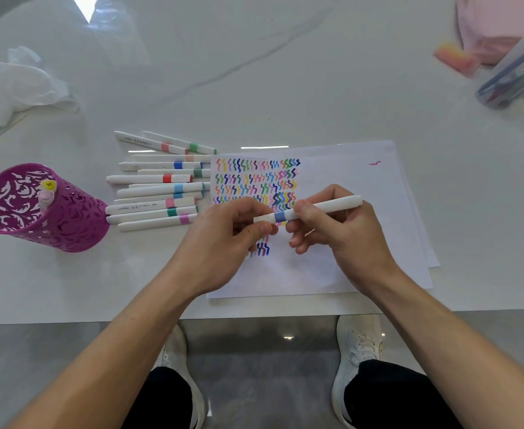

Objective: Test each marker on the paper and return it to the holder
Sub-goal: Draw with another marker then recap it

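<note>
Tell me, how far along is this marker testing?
Done: the paper carries rows of coloured squiggles, but only one marker stands in the purple holder. In hand: the left hand and right hand hold a blue-banded marker over the sheet. Left: a pile of loose markers lies between holder and paper, not yet returned.

Glossy white table [285, 88] with faint grey veining, smooth enough to mirror the ceiling light. Matt white paper [362, 181] sheets. The marker [325, 205] has a smooth, satin white plastic barrel, as do the loose markers [149, 209]. Shiny purple holder [78, 224] with a cut-out lace pattern; metal or plastic, unclear. Crumpled thin white wrap [16, 85]. Clear plastic case [514, 75]. Polished grey floor [264, 345].
</note>
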